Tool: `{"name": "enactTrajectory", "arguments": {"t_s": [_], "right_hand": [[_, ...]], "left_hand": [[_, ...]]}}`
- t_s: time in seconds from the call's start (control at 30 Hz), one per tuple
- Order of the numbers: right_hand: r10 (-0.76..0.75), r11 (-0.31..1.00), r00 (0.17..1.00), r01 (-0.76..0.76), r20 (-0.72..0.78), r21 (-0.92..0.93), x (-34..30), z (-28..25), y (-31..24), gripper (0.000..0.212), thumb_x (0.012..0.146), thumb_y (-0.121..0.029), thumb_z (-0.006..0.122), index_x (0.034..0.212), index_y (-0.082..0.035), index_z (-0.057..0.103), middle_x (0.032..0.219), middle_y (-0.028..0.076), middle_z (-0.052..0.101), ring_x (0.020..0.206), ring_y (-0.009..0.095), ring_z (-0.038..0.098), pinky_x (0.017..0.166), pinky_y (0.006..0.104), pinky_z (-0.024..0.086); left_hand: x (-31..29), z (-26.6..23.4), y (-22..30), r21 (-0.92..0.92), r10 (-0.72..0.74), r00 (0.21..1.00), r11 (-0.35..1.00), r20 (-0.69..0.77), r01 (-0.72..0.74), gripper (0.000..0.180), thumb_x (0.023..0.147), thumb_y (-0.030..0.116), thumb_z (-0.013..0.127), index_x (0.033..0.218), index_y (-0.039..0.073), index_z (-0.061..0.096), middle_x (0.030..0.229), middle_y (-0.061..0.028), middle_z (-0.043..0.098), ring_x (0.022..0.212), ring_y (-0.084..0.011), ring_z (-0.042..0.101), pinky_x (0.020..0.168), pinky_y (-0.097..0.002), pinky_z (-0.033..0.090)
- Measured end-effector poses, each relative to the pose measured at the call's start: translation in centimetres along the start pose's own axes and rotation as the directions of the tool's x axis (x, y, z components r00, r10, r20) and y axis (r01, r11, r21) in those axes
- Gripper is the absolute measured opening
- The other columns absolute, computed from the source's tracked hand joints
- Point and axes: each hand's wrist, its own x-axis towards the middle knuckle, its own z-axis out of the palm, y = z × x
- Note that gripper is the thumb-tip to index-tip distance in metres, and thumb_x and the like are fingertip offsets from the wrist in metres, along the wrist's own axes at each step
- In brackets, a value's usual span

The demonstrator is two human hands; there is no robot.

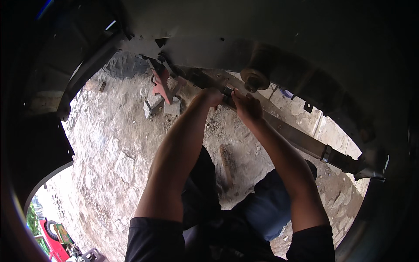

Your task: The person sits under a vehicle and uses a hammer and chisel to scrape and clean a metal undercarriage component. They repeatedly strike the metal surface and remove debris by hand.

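A long dark metal bar [299,137] runs slantwise under a vehicle body, from the upper middle down to the right. My left hand [211,97] is closed around the bar, its fingers mostly hidden behind it. Just to its right, my right hand [248,107] is closed at the bar too, thumb and fingertips beside a shiny metal band [228,91]. Farther right, another band [326,153] circles the bar. Whether a small tool or part sits within my fingers cannot be made out.
Dark vehicle bodywork [209,26] hangs overhead, with a round bushing [255,79] protruding. A red metal stand [162,86] rises near grey blocks [172,107]. A dark ridged tyre-like shape [125,64] lies farther left. A wood piece [225,163] rests on the dirt between my legs.
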Motion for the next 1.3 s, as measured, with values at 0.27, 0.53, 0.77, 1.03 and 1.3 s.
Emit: {"name": "enactTrajectory", "arguments": {"t_s": [0.27,0.53,0.77,1.03,1.3], "right_hand": [[0.002,0.999,0.999,-0.004,0.047,0.051,-0.3,-0.2,-1.2,0.047,0.086,-0.007,0.061,0.132,-0.011,0.059,0.131,0.010,0.066,0.084,0.033,0.071,0.075,0.0442,0.060],[-0.030,0.967,0.997,0.012,0.066,0.254,-2.0,-0.5,3.0,0.050,0.089,-0.005,0.055,0.136,-0.021,0.062,0.131,0.005,0.066,0.108,0.029,0.069,0.094,0.0423,0.056],[0.004,0.987,0.956,-0.052,0.293,0.155,-8.1,-6.4,6.4,0.055,0.088,-0.001,0.056,0.136,-0.028,0.063,0.140,-0.005,0.061,0.103,0.029,0.070,0.095,0.0396,0.056],[-0.037,0.995,0.938,0.005,0.344,0.095,-11.0,-8.8,9.0,0.056,0.085,0.001,0.059,0.133,-0.028,0.066,0.136,-0.006,0.065,0.079,0.028,0.067,0.081,0.0389,0.058],[-0.066,0.994,0.954,0.038,0.293,0.100,-9.4,-6.7,8.4,0.049,0.086,-0.006,0.062,0.131,-0.027,0.066,0.128,-0.004,0.069,0.091,0.028,0.070,0.085,0.0412,0.058]], "left_hand": [[1.4,0.3,-1.8,-0.055,-0.112,0.993,0.992,-0.027,0.110,0.026,0.093,0.029,0.061,0.105,0.015,0.079,0.121,-0.0079,0.073,0.120,-0.0283,0.066,0.102,-0.0476,0.049],[-6.3,-2.1,3.4,-0.030,-0.195,0.935,0.980,-0.297,0.195,0.044,0.095,0.037,0.062,0.128,0.009,0.067,0.135,-0.0144,0.064,0.124,-0.0278,0.064,0.098,-0.0424,0.053],[-7.4,-2.9,4.3,0.031,-0.128,0.901,0.988,-0.415,0.154,0.035,0.100,0.028,0.050,0.124,0.011,0.071,0.129,-0.0139,0.068,0.119,-0.0273,0.067,0.095,-0.0402,0.054],[-8.0,-3.1,3.8,0.204,0.033,0.953,0.979,-0.300,0.031,0.059,0.075,0.038,0.087,0.120,0.004,0.070,0.120,-0.0162,0.071,0.115,-0.0297,0.068,0.096,-0.0405,0.055],[-7.7,-2.2,2.6,0.281,0.084,0.980,0.959,-0.180,-0.031,0.046,0.082,0.030,0.079,0.123,0.012,0.069,0.123,-0.0122,0.071,0.113,-0.0260,0.070,0.090,-0.0402,0.059]]}}
